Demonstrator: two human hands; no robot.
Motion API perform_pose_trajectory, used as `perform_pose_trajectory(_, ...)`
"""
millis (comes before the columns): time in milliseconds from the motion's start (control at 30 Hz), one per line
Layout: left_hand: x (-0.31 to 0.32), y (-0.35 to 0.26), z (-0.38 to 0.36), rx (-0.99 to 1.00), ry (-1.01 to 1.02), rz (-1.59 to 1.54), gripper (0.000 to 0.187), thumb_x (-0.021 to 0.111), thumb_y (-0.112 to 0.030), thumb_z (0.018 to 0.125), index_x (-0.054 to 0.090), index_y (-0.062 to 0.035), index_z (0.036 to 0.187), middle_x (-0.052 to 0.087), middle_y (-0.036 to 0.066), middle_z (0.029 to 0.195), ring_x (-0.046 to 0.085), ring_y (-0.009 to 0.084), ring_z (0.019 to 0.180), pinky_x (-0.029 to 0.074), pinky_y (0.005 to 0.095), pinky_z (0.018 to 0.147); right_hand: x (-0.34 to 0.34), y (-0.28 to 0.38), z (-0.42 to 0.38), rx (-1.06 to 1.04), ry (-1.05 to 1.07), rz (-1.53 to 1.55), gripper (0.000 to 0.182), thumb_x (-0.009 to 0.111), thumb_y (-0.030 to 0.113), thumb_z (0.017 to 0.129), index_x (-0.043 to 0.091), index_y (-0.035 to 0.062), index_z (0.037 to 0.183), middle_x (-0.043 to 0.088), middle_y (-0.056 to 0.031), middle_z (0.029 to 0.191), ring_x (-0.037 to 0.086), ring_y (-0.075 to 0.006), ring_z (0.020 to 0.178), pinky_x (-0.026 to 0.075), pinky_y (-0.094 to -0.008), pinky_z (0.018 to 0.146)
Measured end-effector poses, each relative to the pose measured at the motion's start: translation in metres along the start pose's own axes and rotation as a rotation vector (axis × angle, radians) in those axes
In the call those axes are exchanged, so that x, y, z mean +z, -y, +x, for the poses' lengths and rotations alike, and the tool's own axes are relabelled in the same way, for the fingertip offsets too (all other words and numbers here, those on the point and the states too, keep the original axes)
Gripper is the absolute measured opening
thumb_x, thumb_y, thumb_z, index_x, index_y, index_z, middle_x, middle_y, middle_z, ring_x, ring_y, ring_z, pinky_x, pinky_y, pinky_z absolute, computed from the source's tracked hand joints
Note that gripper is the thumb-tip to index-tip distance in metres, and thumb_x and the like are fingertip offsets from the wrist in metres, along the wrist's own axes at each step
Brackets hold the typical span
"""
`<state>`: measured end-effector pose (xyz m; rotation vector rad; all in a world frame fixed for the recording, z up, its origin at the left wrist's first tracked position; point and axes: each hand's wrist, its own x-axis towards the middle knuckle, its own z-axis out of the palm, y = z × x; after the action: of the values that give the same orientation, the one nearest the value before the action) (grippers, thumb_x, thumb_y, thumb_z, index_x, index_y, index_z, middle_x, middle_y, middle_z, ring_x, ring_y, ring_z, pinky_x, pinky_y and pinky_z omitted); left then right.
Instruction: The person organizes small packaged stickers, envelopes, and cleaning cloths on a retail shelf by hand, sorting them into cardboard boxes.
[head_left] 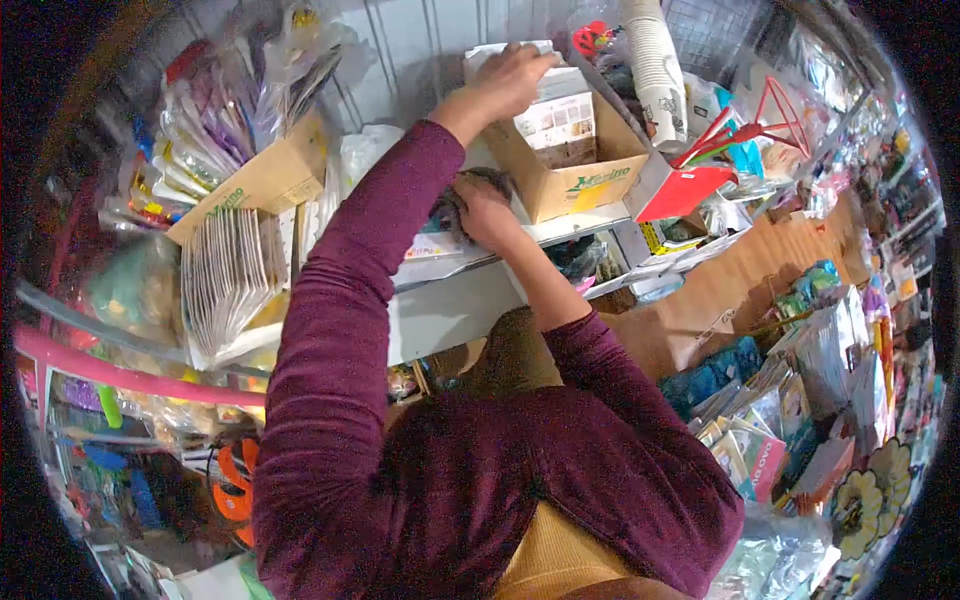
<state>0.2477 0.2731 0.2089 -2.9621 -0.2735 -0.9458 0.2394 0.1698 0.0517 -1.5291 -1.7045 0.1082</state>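
My left hand reaches over the back of an open cardboard box, its fingers bent and drawn together beside white cards; what they pinch, if anything, is too small to tell. A printed card with small pictures stands inside the box. Left of the box and lower, my right hand has its fingers curled at a dark item, which the hand partly hides and I cannot identify.
Another cardboard box, with many envelopes, is at the left. Stacked paper cups and a red box stand to the right. Packaged goods fill the lower right. A pink rail curves across the left.
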Motion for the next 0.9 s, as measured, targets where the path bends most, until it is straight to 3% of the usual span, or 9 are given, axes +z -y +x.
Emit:
perform_pose_trajectory(67,-0.028,-0.005,-0.015,-0.036,-0.051,0.063,0.041,0.061,-0.007,0.075,0.051,-0.0062,0.114,0.052,0.015,0.115,0.044,0.0325,0.115,0.038,0.0384,0.096,-0.003,-0.001,0.005,-0.014,0.061,-0.045,0.031,0.045,0.003,0.079,0.054,0.0007,0.108,0.055,-0.025,0.107,0.05,-0.041,0.102,0.04,-0.0446,0.089)
perform_pose_trajectory(100,-0.051,-0.008,-0.029,-0.042,-0.039,0.005,0.04,0.061,-0.009,0.076,0.051,-0.0057,0.114,0.052,0.015,0.116,0.045,0.0325,0.114,0.038,0.038,0.096,0.006,-0.01,0.003,-0.092,-0.05,-0.048,0.029,0.046,0.004,0.079,0.055,0.0001,0.106,0.055,-0.0251,0.105,0.051,-0.0409,0.1,0.04,-0.0448,0.088)
perform_pose_trajectory(200,-0.101,-0.008,-0.088,0.024,-0.078,-0.083,0.039,0.061,-0.014,0.078,0.051,-0.0049,0.115,0.052,0.016,0.118,0.048,0.0323,0.112,0.037,0.0376,0.096,0.0,-0.002,0.002,0.006,0.004,-0.005,0.03,0.047,0.004,0.078,0.055,-0.0003,0.106,0.056,-0.0248,0.105,0.051,-0.0412,0.099,0.041,-0.0442,0.088)
perform_pose_trajectory(267,-0.124,-0.014,-0.141,-0.086,-0.068,-0.091,0.04,0.062,-0.015,0.079,0.051,-0.0043,0.116,0.054,0.016,0.116,0.049,0.0316,0.112,0.037,0.0377,0.096,-0.005,0.001,0.0,-0.141,-0.066,-0.016,0.033,0.047,0.003,0.077,0.055,0.0002,0.108,0.055,-0.024,0.107,0.052,-0.0405,0.099,0.04,-0.044,0.089)
perform_pose_trajectory(333,-0.135,-0.029,-0.192,-0.267,-0.013,-0.022,0.04,0.062,-0.016,0.078,0.051,-0.0031,0.115,0.054,0.017,0.116,0.049,0.032,0.112,0.036,0.0382,0.096,-0.004,-0.002,0.001,-0.04,0.025,-0.01,0.036,0.047,0.002,0.076,0.054,0.0002,0.111,0.056,-0.0232,0.108,0.052,-0.0398,0.101,0.04,-0.0432,0.091)
perform_pose_trajectory(467,-0.117,-0.073,-0.264,-0.494,0.107,-0.038,0.045,0.07,-0.011,0.071,0.053,-0.0011,0.111,0.05,0.019,0.119,0.044,0.036,0.113,0.037,0.0415,0.096,0.002,-0.009,0.002,-0.149,-0.066,-0.054,0.036,0.047,0.002,0.077,0.054,0.0009,0.112,0.056,-0.0223,0.109,0.051,-0.038,0.104,0.04,-0.0417,0.092)
perform_pose_trajectory(533,-0.099,-0.089,-0.277,-0.424,0.109,0.009,0.044,0.073,-0.006,0.065,0.054,-0.0001,0.105,0.049,0.018,0.118,0.042,0.0339,0.115,0.034,0.0419,0.098,-0.002,-0.004,0.002,-0.002,0.025,-0.065,0.035,0.047,0.004,0.079,0.054,0.0013,0.112,0.056,-0.0222,0.11,0.051,-0.0373,0.105,0.04,-0.0412,0.092)
perform_pose_trajectory(667,-0.076,-0.095,-0.284,-0.433,0.099,0.127,0.045,0.07,-0.004,0.063,0.053,-0.0022,0.104,0.047,0.015,0.117,0.042,0.0336,0.113,0.037,0.0407,0.094,0.001,-0.007,0.001,-0.114,-0.076,-0.086,0.034,0.048,0.005,0.079,0.055,0.0029,0.112,0.057,-0.0212,0.108,0.053,-0.0384,0.1,0.042,-0.0434,0.089)
perform_pose_trajectory(900,-0.054,-0.085,-0.295,-0.427,0.097,0.204,0.036,0.069,-0.003,0.066,0.053,-0.0037,0.098,0.05,0.012,0.112,0.045,0.0309,0.109,0.039,0.0397,0.091,-0.005,-0.001,0.002,-0.126,-0.053,-0.091,0.034,0.048,0.004,0.078,0.055,0.0032,0.112,0.057,-0.0205,0.108,0.052,-0.0371,0.102,0.041,-0.0428,0.09)
